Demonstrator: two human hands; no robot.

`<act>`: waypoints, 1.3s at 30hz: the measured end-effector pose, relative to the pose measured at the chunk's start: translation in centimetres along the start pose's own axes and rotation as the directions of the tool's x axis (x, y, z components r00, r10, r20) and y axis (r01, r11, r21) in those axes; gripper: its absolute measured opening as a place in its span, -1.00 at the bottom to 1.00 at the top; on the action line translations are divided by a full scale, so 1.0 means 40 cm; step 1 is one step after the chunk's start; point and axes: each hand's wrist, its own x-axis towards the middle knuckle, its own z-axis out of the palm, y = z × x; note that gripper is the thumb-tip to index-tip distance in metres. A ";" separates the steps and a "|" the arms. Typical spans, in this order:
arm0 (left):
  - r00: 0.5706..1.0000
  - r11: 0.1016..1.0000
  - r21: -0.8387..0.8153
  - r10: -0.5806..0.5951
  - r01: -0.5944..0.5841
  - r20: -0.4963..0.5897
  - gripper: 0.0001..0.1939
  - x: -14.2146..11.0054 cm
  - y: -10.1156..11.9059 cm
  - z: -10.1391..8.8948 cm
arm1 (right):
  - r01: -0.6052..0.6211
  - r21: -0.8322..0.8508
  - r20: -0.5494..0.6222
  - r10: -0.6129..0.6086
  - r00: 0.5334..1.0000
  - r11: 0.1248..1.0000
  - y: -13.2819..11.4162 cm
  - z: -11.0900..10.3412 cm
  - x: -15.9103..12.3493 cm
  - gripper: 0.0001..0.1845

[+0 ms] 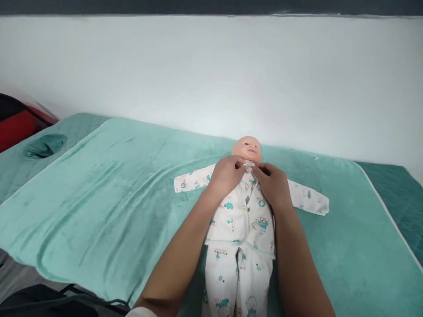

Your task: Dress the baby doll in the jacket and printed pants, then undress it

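A baby doll (246, 147) lies face up, dressed in a white baby shirt (231, 215) with teal prints and matching trousers (220, 277). Its sleeves stretch out to both sides. At the collar, just below the doll's chin, my left hand (228, 172) pinches one edge of the shirt. My right hand (272, 179) pinches the other edge, its fingertips close to the left ones. The front edges overlap down the chest, with a button or snap visible partway. What exactly lies between my fingertips is partly hidden.
A teal blanket (132, 189) with soft folds covers the bed. A darker quilted cover (393, 193) shows at the right, and a face hole (45, 146) at the left. Behind stands a white wall (198, 70). A red and black bag-like item (16, 125) sits far left.
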 end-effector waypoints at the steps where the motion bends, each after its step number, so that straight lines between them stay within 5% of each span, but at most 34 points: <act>1: 1.000 1.000 0.000 0.001 -0.001 -0.005 -0.85 0.005 0.002 0.003 | -0.010 0.069 0.005 0.009 1.000 0.998 0.004 -0.001 0.002 -0.72; 6: 0.998 0.959 -0.284 -0.013 -0.004 -0.058 -0.89 0.027 0.009 0.018 | -0.040 0.370 -0.001 0.044 0.999 0.928 0.024 0.005 0.011 -0.66; 10: 0.993 0.868 -0.493 -0.102 0.061 -0.057 -0.91 0.029 0.009 0.042 | 0.000 0.424 -0.014 0.007 1.000 0.906 0.031 0.011 0.011 -0.70; 25: 1.000 0.872 -0.489 -0.023 0.019 -0.002 -0.93 0.017 -0.039 0.050 | 0.164 0.175 -0.069 -0.154 0.986 0.971 0.032 0.032 0.002 -0.78; 39: 0.999 0.876 -0.481 -0.030 0.037 0.023 -0.91 0.019 -0.038 0.050 | 0.165 0.084 0.061 -0.170 0.984 0.983 0.015 0.026 -0.004 -0.78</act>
